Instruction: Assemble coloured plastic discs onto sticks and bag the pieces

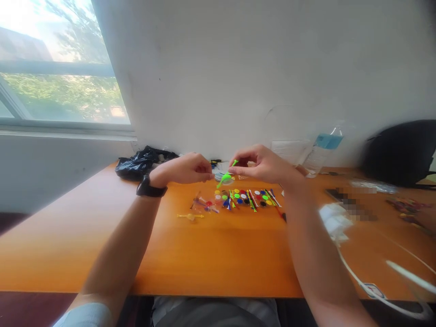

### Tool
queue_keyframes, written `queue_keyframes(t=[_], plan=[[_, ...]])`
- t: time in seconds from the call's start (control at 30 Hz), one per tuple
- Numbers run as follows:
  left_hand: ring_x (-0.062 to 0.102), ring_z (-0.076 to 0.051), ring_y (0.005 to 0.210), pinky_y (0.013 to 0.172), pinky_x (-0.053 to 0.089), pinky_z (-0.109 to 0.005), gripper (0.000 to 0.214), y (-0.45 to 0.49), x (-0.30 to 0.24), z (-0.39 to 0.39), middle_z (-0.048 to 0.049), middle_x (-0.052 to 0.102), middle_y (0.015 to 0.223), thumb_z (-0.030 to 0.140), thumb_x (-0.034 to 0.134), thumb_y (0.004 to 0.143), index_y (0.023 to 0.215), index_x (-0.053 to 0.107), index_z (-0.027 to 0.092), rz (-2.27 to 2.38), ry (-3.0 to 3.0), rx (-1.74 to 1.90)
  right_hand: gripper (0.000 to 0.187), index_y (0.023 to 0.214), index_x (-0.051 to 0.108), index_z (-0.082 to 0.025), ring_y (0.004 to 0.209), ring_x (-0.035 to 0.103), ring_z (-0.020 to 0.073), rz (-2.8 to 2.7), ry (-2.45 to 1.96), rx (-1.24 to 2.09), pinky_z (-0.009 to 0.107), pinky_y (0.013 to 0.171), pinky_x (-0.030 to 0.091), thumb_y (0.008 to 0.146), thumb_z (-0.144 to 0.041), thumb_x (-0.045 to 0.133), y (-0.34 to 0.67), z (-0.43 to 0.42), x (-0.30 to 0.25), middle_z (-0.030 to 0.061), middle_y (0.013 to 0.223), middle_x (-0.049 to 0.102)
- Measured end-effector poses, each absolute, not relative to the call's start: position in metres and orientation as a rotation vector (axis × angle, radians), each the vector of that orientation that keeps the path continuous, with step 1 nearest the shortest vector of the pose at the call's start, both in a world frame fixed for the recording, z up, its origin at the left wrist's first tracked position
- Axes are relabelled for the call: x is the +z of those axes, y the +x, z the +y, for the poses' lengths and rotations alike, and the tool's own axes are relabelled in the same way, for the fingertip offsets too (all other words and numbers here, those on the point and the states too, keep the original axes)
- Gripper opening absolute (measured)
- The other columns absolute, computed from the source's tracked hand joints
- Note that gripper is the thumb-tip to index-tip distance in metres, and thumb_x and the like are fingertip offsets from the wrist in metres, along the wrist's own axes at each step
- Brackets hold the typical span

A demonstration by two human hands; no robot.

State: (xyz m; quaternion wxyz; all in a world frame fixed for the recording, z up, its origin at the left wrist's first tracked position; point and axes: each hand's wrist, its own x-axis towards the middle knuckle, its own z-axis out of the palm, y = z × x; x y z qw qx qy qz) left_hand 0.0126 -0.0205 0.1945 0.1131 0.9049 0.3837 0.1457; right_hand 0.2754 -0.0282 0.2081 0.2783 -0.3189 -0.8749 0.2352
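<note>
Grey clothing (214, 313), at the near edge of one table (218, 259): orange-brown, glossy top. Right hand (260, 163): pinching one bright green piece (225, 179), raised above the table. Left hand (187, 170): fingertips drawn together beside it; cannot tell whether they grip anything. Nearer than the hands: coloured discs (237, 196) and sticks (252, 201), in a band. Back left: black plastic bag (138, 162). Back right: clear bottle (315, 156), blue label. Behind: pale wall (211, 68); window (57, 91) at left, foliage outside.
</note>
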Motion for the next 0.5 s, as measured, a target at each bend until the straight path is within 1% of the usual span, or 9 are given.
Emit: queue_keyframes(t=[0.1,0.23,0.43,0.5], plan=[[0.053,-0.009,0.058,0.055,0.035,-0.022,0.029,0.015,0.196,-0.023,0.0006,0.067,0.066,0.037,0.063,0.091,0.074,0.071,0.016,1.136,2.623,0.446,0.033,0.085,0.073,-0.017,0.067,0.049,0.0143,-2.317,-0.850,0.571,0.029,0.061,0.034,0.089,-0.050,0.070,0.272,-0.032,0.209,0.0016,0.072,0.060],[0.058,-0.009,0.058,0.054,0.037,-0.021,0.031,0.016,0.196,-0.024,-0.0006,0.071,0.068,0.038,0.064,0.092,0.071,0.070,0.016,1.100,2.590,0.499,0.029,0.088,0.073,-0.018,0.066,0.047,0.0137,-2.340,-0.849,0.521,0.028,0.060,0.033,0.095,-0.044,0.065,0.268,-0.033,0.209,0.0002,0.071,0.058],[0.060,-0.010,0.056,0.053,0.042,-0.020,0.036,0.014,0.194,-0.024,-0.0024,0.072,0.066,0.040,0.063,0.095,0.070,0.071,0.016,1.041,2.534,0.600,0.028,0.089,0.072,-0.019,0.066,0.042,0.0134,-2.416,-0.819,0.527,0.028,0.059,0.029,0.094,-0.045,0.066,0.262,-0.029,0.202,-0.0011,0.070,0.053],[0.060,-0.010,0.057,0.053,0.043,-0.020,0.036,0.014,0.195,-0.024,-0.0027,0.072,0.067,0.041,0.064,0.095,0.071,0.073,0.016,1.024,2.521,0.612,0.029,0.087,0.072,-0.018,0.065,0.041,0.0134,-2.430,-0.813,0.517,0.029,0.059,0.028,0.096,-0.045,0.064,0.260,-0.029,0.201,-0.0016,0.069,0.051]])
